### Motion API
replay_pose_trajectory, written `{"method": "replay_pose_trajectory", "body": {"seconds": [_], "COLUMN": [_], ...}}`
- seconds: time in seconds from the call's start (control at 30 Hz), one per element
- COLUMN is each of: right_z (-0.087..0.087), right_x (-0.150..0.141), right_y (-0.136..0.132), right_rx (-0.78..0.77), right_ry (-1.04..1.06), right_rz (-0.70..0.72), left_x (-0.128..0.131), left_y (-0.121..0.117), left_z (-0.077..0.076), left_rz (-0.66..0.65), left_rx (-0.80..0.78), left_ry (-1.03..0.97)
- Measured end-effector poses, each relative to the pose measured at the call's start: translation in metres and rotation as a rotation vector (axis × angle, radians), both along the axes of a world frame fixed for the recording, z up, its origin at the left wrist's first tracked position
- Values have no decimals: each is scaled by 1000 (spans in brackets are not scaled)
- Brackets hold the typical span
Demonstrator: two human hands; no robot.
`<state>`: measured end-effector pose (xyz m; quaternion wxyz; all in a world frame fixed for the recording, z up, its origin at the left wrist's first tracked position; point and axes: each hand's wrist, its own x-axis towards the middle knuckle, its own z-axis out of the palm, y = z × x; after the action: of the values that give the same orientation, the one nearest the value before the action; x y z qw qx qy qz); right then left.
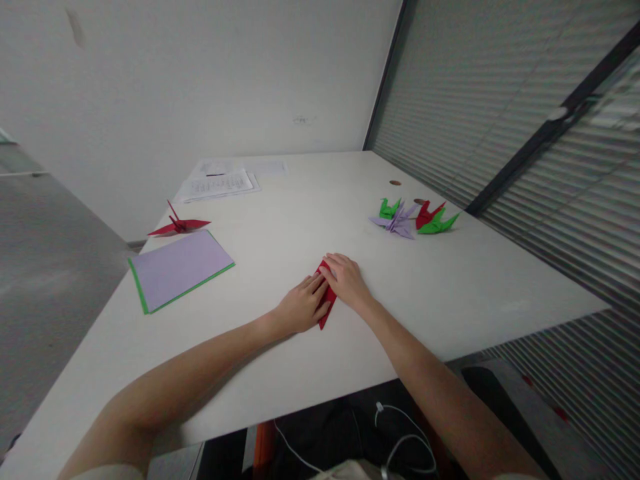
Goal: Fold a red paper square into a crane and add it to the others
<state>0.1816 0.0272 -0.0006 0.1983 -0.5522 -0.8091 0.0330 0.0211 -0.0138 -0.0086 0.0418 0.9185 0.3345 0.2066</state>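
Head view: our two hands meet over a narrow, folded red paper (331, 295) on the white table (310, 207), right in front of us, one pointed end aimed toward the near edge. Our left hand (301, 304) lies palm down across it, thumb set apart from the fingers; our right hand (349, 279) bends over the far end. Whether the right fingertips pinch the paper or only press it, we cannot tell.

We judge it very light, crisp along its creases and a little springy where layers stack (it probably slides easily on that smooth top). It should bear firm, flat pressure but crumple or tear if tugged by the thin tip, so we do best to hold it by the thicker middle.

To our left lie a purple sheet (183, 265) over a green one (141, 293), and a red bird (181, 227); to our right sits a cluster of birds (399, 223).
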Motion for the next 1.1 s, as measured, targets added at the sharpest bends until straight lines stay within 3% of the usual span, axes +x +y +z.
{"method": "replay_pose_trajectory", "body": {"seconds": [0.13,0.4,0.53,0.77,1.1], "right_z": [-1,1,9,4,-9], "right_x": [-2,2,8,6,12], "right_y": [-6,3,3,0,10], "right_rx": [-91,-147,-95,-143,-194], "right_ry": [-121,-131,-91,-149,-189], "right_rz": [94,32,-42,182,173], "left_x": [0,0,0,1,0], "left_y": [1,0,0,0,-3], "left_z": [-1,-2,-3,-1,2], "left_rz": [-6,9,36,15,25], "left_rx": [10,9,-7,12,66], "left_ry": [-9,12,36,39,132]}}
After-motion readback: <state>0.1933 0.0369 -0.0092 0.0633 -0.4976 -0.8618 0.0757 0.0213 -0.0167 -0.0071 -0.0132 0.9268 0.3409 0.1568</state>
